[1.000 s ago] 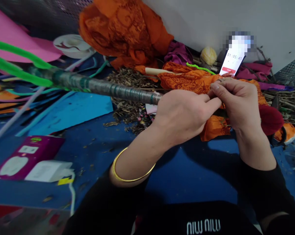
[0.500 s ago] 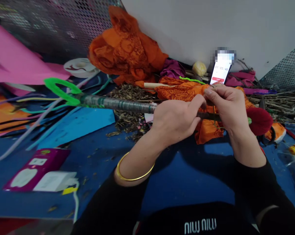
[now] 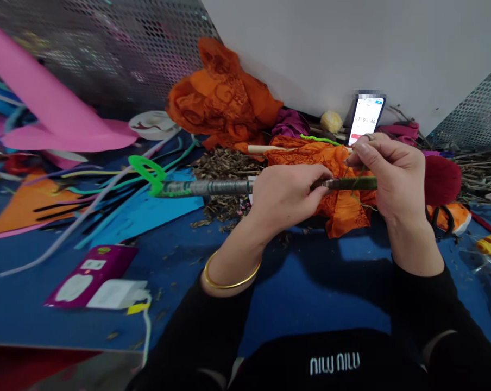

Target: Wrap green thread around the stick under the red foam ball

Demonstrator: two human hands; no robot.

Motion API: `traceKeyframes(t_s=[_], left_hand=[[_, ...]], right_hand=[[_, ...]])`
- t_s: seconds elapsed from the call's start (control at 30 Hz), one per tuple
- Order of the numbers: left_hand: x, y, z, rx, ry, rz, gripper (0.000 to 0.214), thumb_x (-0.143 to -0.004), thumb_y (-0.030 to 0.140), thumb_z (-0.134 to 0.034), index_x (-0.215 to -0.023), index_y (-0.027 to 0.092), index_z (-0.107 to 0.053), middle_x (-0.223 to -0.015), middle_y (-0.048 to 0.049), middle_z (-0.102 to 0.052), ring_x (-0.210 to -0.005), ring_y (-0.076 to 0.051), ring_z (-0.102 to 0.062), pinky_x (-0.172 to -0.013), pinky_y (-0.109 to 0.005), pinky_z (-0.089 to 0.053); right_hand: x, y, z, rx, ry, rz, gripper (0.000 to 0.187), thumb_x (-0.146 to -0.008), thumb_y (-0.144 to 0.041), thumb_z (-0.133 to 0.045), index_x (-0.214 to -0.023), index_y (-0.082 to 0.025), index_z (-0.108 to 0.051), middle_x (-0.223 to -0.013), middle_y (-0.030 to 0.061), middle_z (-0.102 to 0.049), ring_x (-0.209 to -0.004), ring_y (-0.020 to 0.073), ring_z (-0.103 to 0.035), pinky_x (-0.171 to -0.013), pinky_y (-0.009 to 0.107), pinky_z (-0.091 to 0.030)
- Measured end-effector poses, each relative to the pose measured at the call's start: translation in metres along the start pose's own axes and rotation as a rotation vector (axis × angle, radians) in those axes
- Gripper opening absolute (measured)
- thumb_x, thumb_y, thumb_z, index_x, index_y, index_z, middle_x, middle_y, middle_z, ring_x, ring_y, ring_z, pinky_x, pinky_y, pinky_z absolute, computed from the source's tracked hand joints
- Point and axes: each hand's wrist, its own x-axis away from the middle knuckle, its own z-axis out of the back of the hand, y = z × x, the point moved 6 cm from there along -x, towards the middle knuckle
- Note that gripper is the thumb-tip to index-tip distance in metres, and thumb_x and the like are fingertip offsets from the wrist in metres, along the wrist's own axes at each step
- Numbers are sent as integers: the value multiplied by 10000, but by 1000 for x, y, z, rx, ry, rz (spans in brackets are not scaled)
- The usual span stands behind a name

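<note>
My left hand is wrapped around a stick held level across the view. Grey-green thread winds around its left part, and a bright green fuzzy loop tops its left end. The bare dark green part runs behind my right hand, whose thumb and fingers are pinched together on a thin green thread that hangs by the stick. Past my right wrist shows a rounded red fabric piece, in line with the stick; the join is hidden. Orange patterned cloth lies beneath both hands.
A phone with a running timer leans on the white wall. Dry leaves, orange cloth and a pink hat-like cone lie at the back. A purple power bank with a white plug sits front left on the blue table.
The stick's looped left end has swung right and down, and more of its bare part shows between my hands. My right hand still pinches the thread. The whole view has shifted slightly.
</note>
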Motion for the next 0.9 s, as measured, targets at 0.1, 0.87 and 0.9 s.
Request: traceKeyframes(t_s=[0.1,0.87,0.9], left_hand=[[0,-2,2,48,6,20,247,-912,293,-619,-1076,269,-801,-968,-19,-836,-865,-216,-764,-675,-282,-483],[7,23,-8,-206,138,-338,418,-988,168,-484,-1277,319,-746,-937,-37,-786,-726,-179,-680,-574,-289,-390],[7,24,-8,-203,138,-338,416,-983,165,-487,-1267,316,-750,-935,-39,-784,-726,-179,-679,-575,-290,-394]], right_hand=[[3,-9,-1,-81,-33,50,225,-920,-221,-702,-700,-219,-747,-756,6,-665,-818,139,-657,-764,307,-562],[-9,10,9,105,32,-43,245,-883,-242,-677,-643,-209,-715,-722,5,-703,-769,149,-650,-796,332,-545],[-9,10,9,101,23,-48,239,-881,-247,-679,-649,-207,-717,-724,6,-703,-770,148,-647,-794,330,-541]])
